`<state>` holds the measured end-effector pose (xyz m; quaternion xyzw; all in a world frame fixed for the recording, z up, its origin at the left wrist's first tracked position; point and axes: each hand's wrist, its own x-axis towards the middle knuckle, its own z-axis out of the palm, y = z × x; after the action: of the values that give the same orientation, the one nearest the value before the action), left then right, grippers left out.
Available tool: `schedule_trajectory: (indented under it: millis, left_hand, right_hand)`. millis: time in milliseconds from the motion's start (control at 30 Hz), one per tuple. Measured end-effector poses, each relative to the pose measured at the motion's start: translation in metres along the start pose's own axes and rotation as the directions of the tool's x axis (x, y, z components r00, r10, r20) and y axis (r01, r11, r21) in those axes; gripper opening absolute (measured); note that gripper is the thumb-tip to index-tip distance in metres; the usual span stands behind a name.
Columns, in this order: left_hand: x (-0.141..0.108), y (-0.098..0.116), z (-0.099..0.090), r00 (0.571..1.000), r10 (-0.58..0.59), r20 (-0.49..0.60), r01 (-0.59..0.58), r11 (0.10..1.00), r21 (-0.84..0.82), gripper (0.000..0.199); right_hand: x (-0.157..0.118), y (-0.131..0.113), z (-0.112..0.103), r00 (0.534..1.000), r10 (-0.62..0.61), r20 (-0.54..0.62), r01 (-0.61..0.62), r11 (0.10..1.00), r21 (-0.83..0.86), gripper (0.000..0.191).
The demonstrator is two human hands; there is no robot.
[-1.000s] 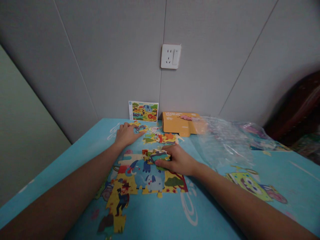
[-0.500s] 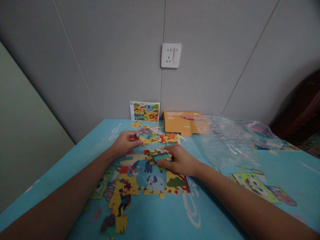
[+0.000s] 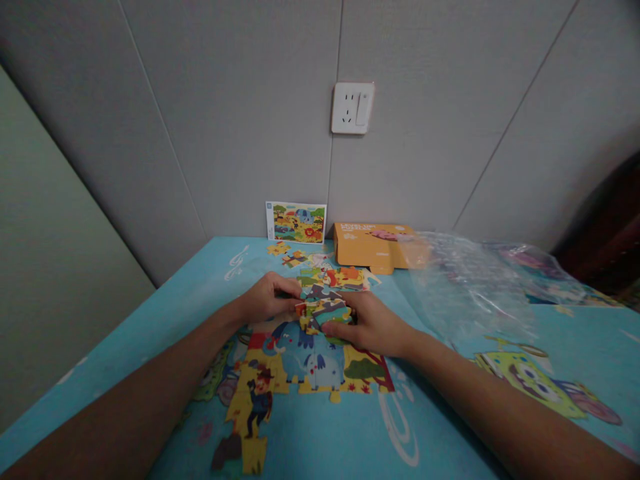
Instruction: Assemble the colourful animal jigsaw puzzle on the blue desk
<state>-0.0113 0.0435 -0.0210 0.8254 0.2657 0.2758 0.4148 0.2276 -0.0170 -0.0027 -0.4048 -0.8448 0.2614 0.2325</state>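
Observation:
My right hand (image 3: 373, 323) is closed on a few puzzle pieces (image 3: 325, 315), held above the top edge of a partly joined jigsaw. Close by, my left hand (image 3: 275, 297) pinches a greyish puzzle piece (image 3: 319, 292) against or just behind them; whether the pieces interlock I cannot tell. Below lies the joined jigsaw (image 3: 320, 370) with blue elephants and a tree, and a strip with a figure in a hat (image 3: 260, 400) runs down its left side. Behind my hands, more puzzle pieces (image 3: 345, 277) in red, orange and white rest on the cloth.
A picture card (image 3: 299, 223) leans on the grey wall. Beside it stands an orange box (image 3: 367, 247), with clear plastic wrapping (image 3: 465, 287) to its right. Loose yellow pieces (image 3: 279, 248) lie before the card. A blue cartoon tablecloth (image 3: 190, 307) covers the table. A socket (image 3: 353, 108) is on the wall.
My left hand has moved right from the pieces at the back, bringing a greyish piece up to those in my right hand. The view has shifted slightly left.

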Motion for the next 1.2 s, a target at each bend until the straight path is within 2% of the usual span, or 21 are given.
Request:
schedule_trajectory:
  millis: [67, 133, 200, 233, 267, 333, 433, 533, 800, 933, 1133, 1200]
  left_hand:
    - [0.001, -0.003, -0.003, 0.999, 0.024, -0.023, -0.024, 1.0, 0.005, 0.026]
    - [0.003, -0.009, -0.01, 0.989, 0.008, -0.151, 0.005, 0.996, 0.086, 0.025]
    - [0.006, -0.018, -0.018, 0.94, -0.024, -0.341, 0.119, 0.958, 0.26, 0.025]
    - [0.007, -0.023, -0.023, 0.908, -0.027, -0.417, 0.194, 0.911, 0.364, 0.026]
    - [0.008, -0.028, -0.027, 0.893, -0.023, -0.449, 0.252, 0.853, 0.456, 0.027]
    - [0.009, -0.036, -0.033, 0.883, -0.069, -0.465, 0.361, 0.732, 0.577, 0.031]
    - [0.009, -0.04, -0.033, 0.901, -0.158, -0.405, 0.408, 0.63, 0.661, 0.037]
    - [0.009, -0.039, -0.029, 0.922, -0.162, -0.351, 0.371, 0.624, 0.688, 0.038]
    - [0.011, -0.041, -0.028, 0.935, -0.103, -0.338, 0.326, 0.619, 0.715, 0.036]
    - [0.012, -0.037, -0.027, 0.931, -0.106, -0.348, 0.337, 0.611, 0.716, 0.036]
    - [0.014, -0.031, -0.028, 0.936, -0.119, -0.33, 0.34, 0.546, 0.766, 0.035]
    - [0.013, -0.03, -0.03, 0.918, -0.111, -0.382, 0.37, 0.589, 0.718, 0.03]
  right_hand:
    - [0.0, 0.001, 0.0, 1.0, -0.005, 0.005, 0.005, 1.0, 0.004, 0.023]
    - [0.0, 0.002, 0.0, 1.0, 0.002, 0.015, -0.002, 1.0, -0.01, 0.023]
    - [0.0, 0.002, 0.0, 1.0, 0.007, 0.017, -0.006, 1.0, -0.023, 0.024]
    - [0.001, 0.002, 0.0, 1.0, 0.006, 0.017, -0.005, 1.0, -0.025, 0.025]
    - [0.001, 0.002, 0.0, 1.0, 0.003, 0.02, -0.002, 1.0, -0.023, 0.025]
    - [0.001, 0.002, -0.001, 1.0, -0.009, 0.027, 0.01, 1.0, -0.016, 0.026]
    - [0.001, 0.002, -0.001, 0.999, -0.019, 0.026, 0.019, 1.0, -0.011, 0.026]
    - [0.001, 0.002, -0.001, 1.0, -0.011, 0.026, 0.011, 1.0, -0.005, 0.025]
    - [0.001, 0.0, 0.0, 0.999, 0.022, 0.039, -0.021, 1.0, -0.014, 0.024]
    - [0.002, -0.001, -0.001, 0.999, 0.025, 0.039, -0.024, 0.999, -0.021, 0.024]
    - [0.002, 0.001, 0.0, 0.998, 0.039, 0.042, -0.038, 0.999, -0.023, 0.027]
    - [0.001, 0.001, 0.0, 0.998, 0.038, 0.045, -0.037, 0.999, -0.021, 0.027]
